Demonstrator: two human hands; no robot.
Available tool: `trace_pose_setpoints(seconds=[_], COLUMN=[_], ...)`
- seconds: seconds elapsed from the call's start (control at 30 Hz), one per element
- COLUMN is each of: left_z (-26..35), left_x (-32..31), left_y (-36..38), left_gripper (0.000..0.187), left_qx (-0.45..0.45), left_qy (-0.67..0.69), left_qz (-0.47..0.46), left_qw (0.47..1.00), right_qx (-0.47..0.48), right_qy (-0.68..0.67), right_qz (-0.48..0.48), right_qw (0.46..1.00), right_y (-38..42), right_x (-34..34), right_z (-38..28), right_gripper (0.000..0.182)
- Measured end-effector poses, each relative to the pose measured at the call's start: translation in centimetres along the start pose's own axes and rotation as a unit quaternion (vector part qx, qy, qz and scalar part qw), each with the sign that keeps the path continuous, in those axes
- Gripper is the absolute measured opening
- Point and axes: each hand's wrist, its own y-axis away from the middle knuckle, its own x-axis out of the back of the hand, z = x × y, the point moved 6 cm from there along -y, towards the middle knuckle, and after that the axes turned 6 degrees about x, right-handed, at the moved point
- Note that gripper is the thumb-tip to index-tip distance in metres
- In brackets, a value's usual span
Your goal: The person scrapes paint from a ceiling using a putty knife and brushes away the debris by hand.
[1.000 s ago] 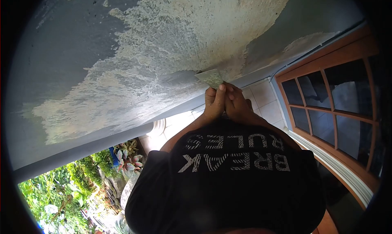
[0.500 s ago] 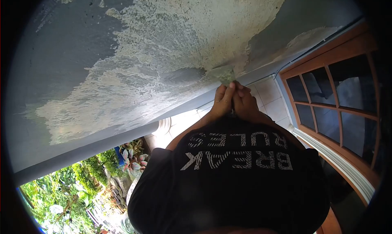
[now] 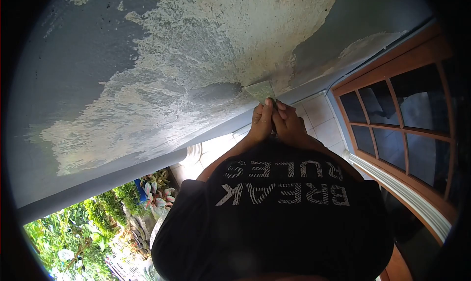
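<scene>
A flat putty knife with a pale, smeared blade points up at the wall, its edge at or close to the surface. My left hand is closed about the handle from the left side, with the thumb up near the base of the blade. Pressed against it from the right, my right hand is also closed on the handle. The fingers hide most of the grip. Around the blade the wall is patchy, with grey paint and rough, pale bare areas. A darker grey patch lies left of the blade.
To the right is a wooden-framed paned window or door with dark glass. Light floor tiles show beyond my hands. Green plants grow at the lower left, near a pale column base. A thin cable runs along the wall.
Both hands and the putty knife have shifted slightly left and down, and the blade shows more plainly. The whole view has moved a little left.
</scene>
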Motion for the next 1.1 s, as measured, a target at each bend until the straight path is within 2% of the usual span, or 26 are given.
trace_pose_setpoints(seconds=[0.1, 0.2, 0.27, 0.37, 0.47, 0.53, 0.57, 0.67, 0.77, 0.87, 1.0, 1.07, 1.1], left_z=[-0.9, 1.0, 0.9, 0.3, 0.4, 2.0, 1.7, -0.4, -0.8, -0.1, -1.1, -1.1, -0.7], left_x=[0.5, -0.1, 0.2, 0.4, 0.4, 0.5, 0.7, 1.9, 1.7, 1.7, 2.0, 2.0, 1.6], left_y=[-0.5, -0.2, -0.3, -0.2, -0.4, 0.2, 0.2, -0.1, -0.3, 0.3, 0.0, 0.0, -0.1], left_gripper=[0.041, 0.038, 0.037, 0.037, 0.037, 0.037, 0.037, 0.039, 0.04, 0.04, 0.04, 0.039, 0.039], left_qx=[0.024, -0.067, -0.049, -0.003, -0.019, -0.063, -0.041, 0.034, 0.011, 0.006, 0.071, 0.039, 0.023], left_qy=[-0.04, 0.039, 0.02, -0.015, -0.015, 0.004, 0.003, -0.03, 0.001, 0.014, -0.052, -0.015, 0.004], left_qz=[0.048, -0.017, -0.003, 0.032, 0.034, 0.022, 0.032, 0.063, 0.041, 0.03, 0.056, 0.056, 0.056], left_qw=[0.998, 0.997, 0.999, 0.999, 0.999, 0.998, 0.999, 0.997, 0.999, 0.999, 0.995, 0.998, 0.998], right_qx=[0.022, 0.053, 0.055, -0.032, 0.077, 0.084, 0.088, 0.035, 0.022, -0.051, -0.043, -0.046, 0.002], right_qy=[0.006, 0.008, -0.012, -0.01, -0.004, -0.012, -0.018, 0.0, 0.012, 0.051, 0.028, 0.053, 0.061], right_qz=[0.015, 0.003, -0.014, -0.02, -0.002, -0.023, -0.033, -0.025, -0.022, -0.026, -0.028, -0.01, 0.008], right_qw=[1.0, 0.999, 0.998, 0.999, 0.997, 0.996, 0.995, 0.999, 0.999, 0.997, 0.998, 0.998, 0.998], right_y=[-0.1, -0.7, -1.0, -0.5, -0.9, -1.3, -1.4, -0.8, -0.5, 0.0, 0.2, 0.2, -0.1], right_x=[0.4, -0.2, -0.5, 0.1, -0.4, -1.0, -1.2, -0.7, -1.0, -1.2, -0.8, -0.3, -0.2], right_z=[-0.6, -1.2, -1.9, 0.2, -0.5, -1.1, -1.3, -0.2, 2.0, -0.2, 0.2, 0.3, -0.7], right_gripper=[0.022, 0.021, 0.021, 0.02, 0.021, 0.021, 0.021, 0.022, 0.023, 0.023, 0.023, 0.023, 0.023])
